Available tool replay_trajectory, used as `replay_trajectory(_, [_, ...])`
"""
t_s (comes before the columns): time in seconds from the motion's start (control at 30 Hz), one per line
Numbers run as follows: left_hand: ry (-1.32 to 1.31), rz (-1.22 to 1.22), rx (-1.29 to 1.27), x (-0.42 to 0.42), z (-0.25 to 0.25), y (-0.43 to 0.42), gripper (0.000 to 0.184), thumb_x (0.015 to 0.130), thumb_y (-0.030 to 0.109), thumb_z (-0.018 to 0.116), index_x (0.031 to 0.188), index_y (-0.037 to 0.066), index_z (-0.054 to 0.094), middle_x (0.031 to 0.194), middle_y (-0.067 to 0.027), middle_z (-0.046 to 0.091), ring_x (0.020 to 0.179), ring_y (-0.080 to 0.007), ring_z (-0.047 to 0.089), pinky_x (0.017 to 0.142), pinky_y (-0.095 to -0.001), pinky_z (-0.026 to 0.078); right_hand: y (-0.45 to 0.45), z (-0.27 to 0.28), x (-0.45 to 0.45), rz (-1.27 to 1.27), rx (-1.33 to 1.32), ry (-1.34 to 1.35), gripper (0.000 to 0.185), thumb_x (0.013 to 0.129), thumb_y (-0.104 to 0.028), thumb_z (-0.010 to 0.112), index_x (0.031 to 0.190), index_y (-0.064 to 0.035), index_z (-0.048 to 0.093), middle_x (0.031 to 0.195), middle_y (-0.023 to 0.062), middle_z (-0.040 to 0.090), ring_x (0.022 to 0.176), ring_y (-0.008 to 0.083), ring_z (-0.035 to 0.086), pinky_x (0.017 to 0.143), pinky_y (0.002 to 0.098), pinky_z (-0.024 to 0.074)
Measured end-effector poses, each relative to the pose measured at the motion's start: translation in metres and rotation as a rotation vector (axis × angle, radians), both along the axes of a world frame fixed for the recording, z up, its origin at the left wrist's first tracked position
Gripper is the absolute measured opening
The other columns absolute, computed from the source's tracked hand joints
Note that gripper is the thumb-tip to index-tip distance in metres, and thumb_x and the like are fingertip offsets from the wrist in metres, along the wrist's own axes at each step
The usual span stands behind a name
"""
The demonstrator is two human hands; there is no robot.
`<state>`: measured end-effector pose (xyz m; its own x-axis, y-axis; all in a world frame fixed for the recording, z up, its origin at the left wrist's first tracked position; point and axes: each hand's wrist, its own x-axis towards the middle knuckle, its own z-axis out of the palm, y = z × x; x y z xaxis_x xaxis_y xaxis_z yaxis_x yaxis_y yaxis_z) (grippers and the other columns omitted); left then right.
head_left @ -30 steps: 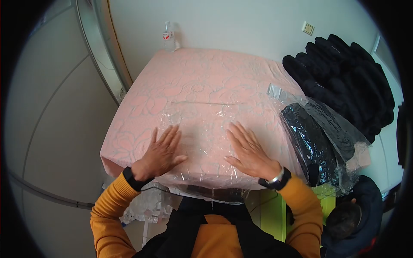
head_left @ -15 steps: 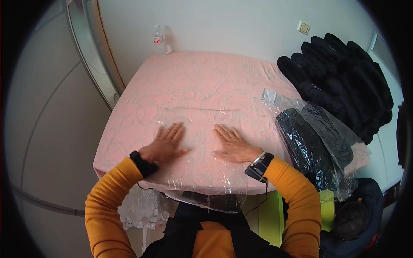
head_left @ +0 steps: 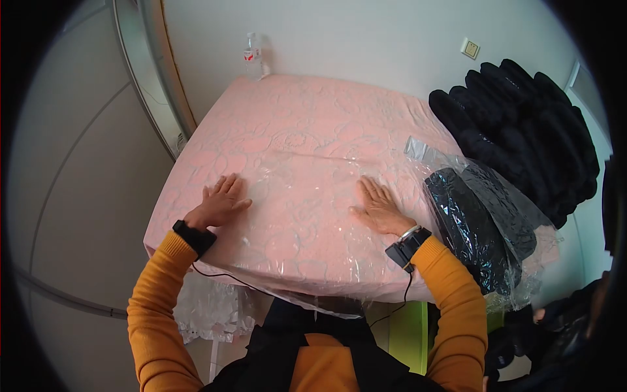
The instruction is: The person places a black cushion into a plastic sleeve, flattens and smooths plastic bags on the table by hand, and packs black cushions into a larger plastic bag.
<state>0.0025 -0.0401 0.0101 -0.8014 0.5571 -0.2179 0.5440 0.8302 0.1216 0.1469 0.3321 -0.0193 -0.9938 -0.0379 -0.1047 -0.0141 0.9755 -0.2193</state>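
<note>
A clear plastic bag [head_left: 300, 228] lies flat over the near half of a table covered with a pink patterned cloth [head_left: 313, 108]. Its lower edge hangs over the front of the table. My left hand [head_left: 221, 201] rests with fingers spread at the bag's left side. On the right side, my right hand [head_left: 381, 208] lies flat, palm down, fingers stretched out. Neither hand holds anything. Each wrist wears a black strapped device with a cable.
Dark items in clear plastic [head_left: 473, 228] lie at the table's right edge, beside a pile of black plush pieces [head_left: 522, 130]. A bottle [head_left: 253, 57] stands at the back left. Crumpled plastic [head_left: 209, 310] hangs below left, near a green bin [head_left: 410, 336]. Another person [head_left: 562, 333] is at lower right.
My hands have slid apart over the plastic, the left one to the left and the right one to the right. The person at lower right has shifted position.
</note>
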Motion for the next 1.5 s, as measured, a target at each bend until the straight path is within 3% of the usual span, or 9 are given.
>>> replay_trajectory(0.23, [0.096, -0.152, 0.518, 0.064, 0.023, -0.053, 0.063, 0.091, 0.035, 0.062, 0.141, 0.002, 0.04, 0.148, -0.0219, 0.033, 0.139, -0.0369, 0.027, 0.111, -0.0483, 0.028, 0.025, 0.016, -0.001, -0.388, 0.16, 0.066, 0.079, 0.091, -0.052, 0.049, 0.136, 0.0111, 0.034, 0.143, 0.0278, 0.033, 0.134, 0.0403, 0.03, 0.111, 0.0489, 0.0247])
replay_trajectory(0.37, [0.22, 0.019, 0.778, 0.119, 0.014, -0.078, 0.038, 0.085, 0.014, 0.071, 0.117, -0.002, 0.059, 0.111, -0.0153, 0.063, 0.102, -0.0263, 0.061, 0.089, -0.0362, 0.047, 0.034, 0.023, 0.003, -0.46, 0.202, 0.081, 0.07, 0.087, -0.045, 0.058, 0.129, 0.0094, 0.042, 0.135, 0.0279, 0.044, 0.126, 0.0402, 0.041, 0.104, 0.0479, 0.0353])
replay_trajectory(0.6, [-0.285, 0.311, 0.786, 0.208, -0.084, -0.081, 0.036, 0.081, 0.019, 0.076, 0.104, -0.005, 0.063, 0.093, -0.0112, 0.068, 0.085, -0.0184, 0.064, 0.077, -0.0309, 0.051, 0.043, 0.016, 0.008, -0.49, 0.035, 0.252, 0.073, 0.078, -0.038, 0.071, 0.127, 0.0092, 0.045, 0.12, 0.0269, 0.054, 0.115, 0.0418, 0.05, 0.098, 0.0448, 0.0416])
replay_trajectory(0.67, [-0.737, 0.308, 1.316, 0.218, -0.103, -0.063, 0.03, 0.083, 0.019, 0.075, 0.101, -0.003, 0.066, 0.074, -0.0062, 0.067, 0.065, -0.0159, 0.063, 0.061, -0.027, 0.051, 0.045, 0.011, 0.007, -0.506, -0.04, 0.328, 0.078, 0.074, -0.035, 0.075, 0.13, 0.0087, 0.043, 0.12, 0.027, 0.056, 0.111, 0.0421, 0.054, 0.097, 0.0447, 0.0428])
replay_trajectory(0.87, [-0.843, 0.455, 1.117, 0.169, -0.054, -0.078, 0.025, 0.088, 0.015, 0.068, 0.109, 0.002, 0.062, 0.061, -0.002, 0.063, 0.049, -0.0119, 0.059, 0.049, -0.0202, 0.047, 0.078, -0.021, 0.013, -0.63, -0.7, 0.442, 0.048, 0.077, -0.022, 0.075, 0.113, 0.0035, 0.057, 0.103, 0.0148, 0.064, 0.087, 0.0246, 0.062, 0.073, 0.0332, 0.0501])
replay_trajectory(1.0, [-0.407, 0.447, 1.854, 0.129, 0.01, -0.072, 0.05, 0.091, 0.016, 0.063, 0.136, 0.004, 0.044, 0.122, -0.0105, 0.056, 0.095, -0.0169, 0.062, 0.073, -0.0258, 0.052, 0.069, -0.006, 0.028, -0.679, -1.565, 0.205, 0.024, 0.08, -0.016, 0.073, 0.097, -0.0025, 0.064, 0.087, 0.0049, 0.066, 0.068, 0.0107, 0.058, 0.055, 0.0247, 0.0441])
replay_trajectory(1.13, [-0.251, 0.297, 1.743, 0.13, 0.002, -0.059, 0.067, 0.088, 0.019, 0.067, 0.144, 0.008, 0.033, 0.142, -0.0111, 0.036, 0.117, -0.0215, 0.051, 0.085, -0.0316, 0.05, 0.043, -0.008, 0.042, -0.753, -1.968, 0.194, 0.011, 0.083, -0.01, 0.07, 0.091, -0.0055, 0.065, 0.084, 0.0002, 0.065, 0.064, 0.0066, 0.055, 0.051, 0.0191, 0.0398])
replay_trajectory(1.33, [0.441, -0.124, 1.012, 0.184, -0.024, -0.027, 0.086, 0.073, 0.035, 0.08, 0.142, 0.007, 0.037, 0.144, -0.0147, 0.035, 0.124, -0.0274, 0.044, 0.094, -0.0389, 0.045, 0.01, -0.014, 0.048, -0.783, -2.194, 0.265, 0.011, 0.083, -0.005, 0.069, 0.093, -0.0036, 0.065, 0.089, 0.0031, 0.066, 0.076, 0.0114, 0.062, 0.066, 0.0224, 0.0527])
replay_trajectory(1.5, [0.423, -0.365, 0.579, 0.22, -0.015, 0.006, 0.086, 0.067, 0.04, 0.082, 0.136, 0.005, 0.044, 0.133, -0.0151, 0.046, 0.121, -0.0318, 0.047, 0.098, -0.0475, 0.039, 0.006, -0.013, 0.038, -0.832, -2.192, 0.453, 0.013, 0.085, -0.001, 0.064, 0.097, 0.0001, 0.061, 0.092, 0.0077, 0.064, 0.084, 0.0155, 0.062, 0.076, 0.0271, 0.0561])
